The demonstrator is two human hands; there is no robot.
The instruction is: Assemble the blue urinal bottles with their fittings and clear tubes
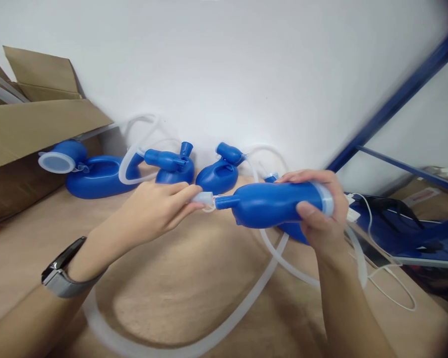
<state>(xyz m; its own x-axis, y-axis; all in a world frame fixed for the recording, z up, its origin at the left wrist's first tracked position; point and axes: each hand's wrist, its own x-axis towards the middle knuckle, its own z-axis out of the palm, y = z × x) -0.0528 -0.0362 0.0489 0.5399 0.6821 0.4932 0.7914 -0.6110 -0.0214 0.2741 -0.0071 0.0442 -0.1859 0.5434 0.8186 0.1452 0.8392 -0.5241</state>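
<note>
Cardboard, brown and open-flapped, makes up the box [41, 122] at the left edge of the pale wood-toned worktop [194, 283]. Beside it, toward the back edge, a blue plastic jug with a looped handle [97, 191] lies with its translucent white round cap [56, 162] facing left. Nearer the front left corner, the person's left forearm reaches in, wearing a dark watch with a grey band [65, 278]. The left hand [164, 206] pinches a whitish, translucent tube end [204, 198] between thumb and fingers. Behind it, two more blue plastic vessels, one [175, 174] left of the other [216, 176], sit along the back edge by the white wall [224, 64]. A blue plastic bottle-shaped piece [272, 204] is held sideways above the worktop, its narrow spout pointing left at the tube end; from where I stand I can't tell whether they touch. The right hand [323, 209] wraps its wide, translucent-rimmed end, well apart from the left. Beyond the worktop's right edge slants a blue metal frame [399, 94].
</note>
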